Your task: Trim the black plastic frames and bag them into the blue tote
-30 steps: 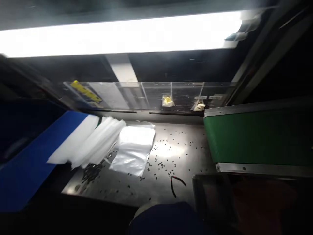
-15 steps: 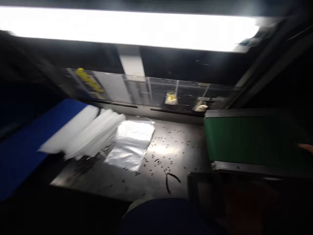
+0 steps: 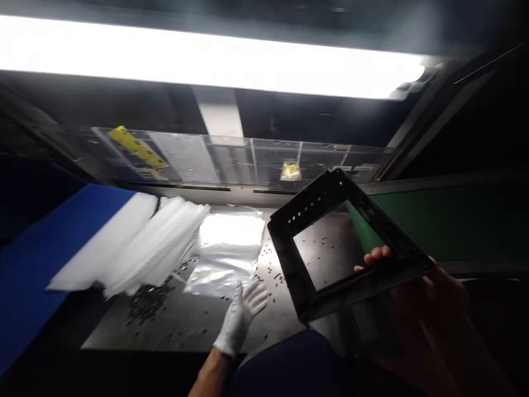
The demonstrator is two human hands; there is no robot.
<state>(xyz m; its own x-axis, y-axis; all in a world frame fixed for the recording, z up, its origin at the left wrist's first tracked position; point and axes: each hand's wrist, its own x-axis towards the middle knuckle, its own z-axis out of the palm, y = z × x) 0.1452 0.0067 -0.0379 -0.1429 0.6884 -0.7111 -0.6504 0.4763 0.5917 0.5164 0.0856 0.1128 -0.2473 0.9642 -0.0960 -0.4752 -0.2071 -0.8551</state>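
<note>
My right hand (image 3: 433,281) grips a black rectangular plastic frame (image 3: 285,253) by its lower right side, fingertips curling through the large opening. The frame is tilted above the right part of the metal table, with a row of small holes along its upper left side. My left hand (image 3: 243,314), in a white glove, is held low over the table with fingers spread and nothing in it. Just beyond that hand lies a stack of clear plastic bags (image 3: 223,270). The pliers' place is hidden from view behind the frame and hand.
White foam sheets or sleeves (image 3: 157,248) lean on a blue panel (image 3: 61,231) at left. Small black pieces (image 3: 149,303) are heaped and scattered on the metal table (image 3: 194,325). A green conveyor belt (image 3: 446,220) runs at right. A bright tube lamp (image 3: 206,58) crosses overhead.
The black frame has come into view from the right in my right hand. My left hand has appeared over the table near the bags. The camera view has shifted slightly.
</note>
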